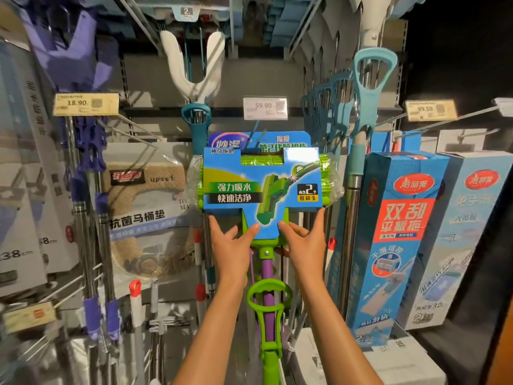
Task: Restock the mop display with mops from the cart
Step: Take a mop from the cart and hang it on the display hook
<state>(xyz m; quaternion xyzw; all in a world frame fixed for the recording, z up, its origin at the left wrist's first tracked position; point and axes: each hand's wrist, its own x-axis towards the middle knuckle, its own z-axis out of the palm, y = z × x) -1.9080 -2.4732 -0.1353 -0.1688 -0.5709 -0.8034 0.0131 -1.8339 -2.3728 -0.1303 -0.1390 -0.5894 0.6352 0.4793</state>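
Shelving holds hung stock; below the 59.90 price tag [265, 107], both hands, left hand [231, 243] and right hand [304, 240], each grip pinching the mop's card [262, 180] (seating appears unfinished; cart unseen).

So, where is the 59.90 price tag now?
In the head view, the 59.90 price tag hangs centre, just above the green mop head, below the white forked mop.

You face a grey back-panel display rack [155, 79] with metal pegs [444, 118] jutting forward. Teal-handled mops [363, 87] hang from it on the right, purple-fitted poles [88, 151] on the left. Price tags [265, 107] sit at the peg tips. Tall blue mop boxes [388, 240] stand on the low shelf [410, 362] at right.
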